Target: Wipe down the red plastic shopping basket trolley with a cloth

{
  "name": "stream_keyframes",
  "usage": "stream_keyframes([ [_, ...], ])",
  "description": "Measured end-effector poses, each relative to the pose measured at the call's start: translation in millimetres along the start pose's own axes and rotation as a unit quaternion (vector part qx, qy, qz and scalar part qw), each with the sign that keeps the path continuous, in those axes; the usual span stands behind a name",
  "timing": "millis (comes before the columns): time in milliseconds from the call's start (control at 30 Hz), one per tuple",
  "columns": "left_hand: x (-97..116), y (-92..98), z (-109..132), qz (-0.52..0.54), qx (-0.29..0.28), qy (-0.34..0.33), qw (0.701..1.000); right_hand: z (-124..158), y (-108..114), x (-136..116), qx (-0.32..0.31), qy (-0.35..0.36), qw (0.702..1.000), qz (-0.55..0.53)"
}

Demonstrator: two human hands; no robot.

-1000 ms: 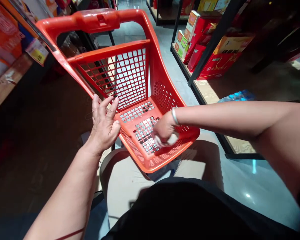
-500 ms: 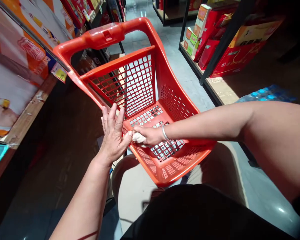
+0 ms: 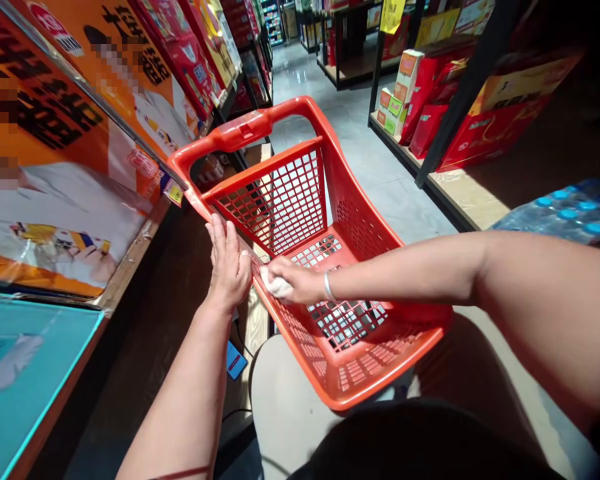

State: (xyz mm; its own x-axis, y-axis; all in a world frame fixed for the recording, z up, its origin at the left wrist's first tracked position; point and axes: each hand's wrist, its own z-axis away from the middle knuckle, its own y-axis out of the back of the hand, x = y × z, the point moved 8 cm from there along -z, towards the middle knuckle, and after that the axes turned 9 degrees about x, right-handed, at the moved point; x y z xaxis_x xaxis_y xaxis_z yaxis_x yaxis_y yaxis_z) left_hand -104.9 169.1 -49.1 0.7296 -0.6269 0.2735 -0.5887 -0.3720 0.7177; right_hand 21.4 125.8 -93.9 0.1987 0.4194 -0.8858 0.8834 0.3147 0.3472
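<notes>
the right hand (image 3: 300,280) is now pressing a white wad (image 3: 276,285), likely cloth, inside the red basket's (image 3: 354,185) left edge, its fingers curling around and pinching it. the wad, lately lying on the basket's floor, is touching the side wall, so the work seems to be shifting there. the left hand (image 3: 229,267), earlier spreading its fingers, is resting them nearly together outside that edge, apparently bracing.

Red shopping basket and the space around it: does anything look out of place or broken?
One thing: a phone-like device with a blue screen lies low beside the red shopping basket. It seems odd there, looking more like somebody's belonging than stock. The basket shows no obvious damage or spill.
</notes>
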Motion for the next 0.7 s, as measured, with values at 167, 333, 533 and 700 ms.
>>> stream_keyframes([
  [167, 8, 0.0, 3, 0.022, 0.023, 0.002, 1.000, 30, -8, 9, -0.201, -0.045, 0.974, 0.092],
  [333, 14, -2.3, 5, 0.034, 0.022, 0.003, 0.999, -80, 38, 4, 0.064, -0.098, 0.991, 0.061],
  [533, 14, -0.6, 6, 0.041, 0.022, 0.041, 0.998, -78, 6, 3, 0.055, -0.126, 0.985, -0.106],
  [700, 15, -3.2, 3, 0.059, 0.027, 0.026, 0.998, 5, -8, 26, -0.073, -0.248, 0.964, -0.060],
])
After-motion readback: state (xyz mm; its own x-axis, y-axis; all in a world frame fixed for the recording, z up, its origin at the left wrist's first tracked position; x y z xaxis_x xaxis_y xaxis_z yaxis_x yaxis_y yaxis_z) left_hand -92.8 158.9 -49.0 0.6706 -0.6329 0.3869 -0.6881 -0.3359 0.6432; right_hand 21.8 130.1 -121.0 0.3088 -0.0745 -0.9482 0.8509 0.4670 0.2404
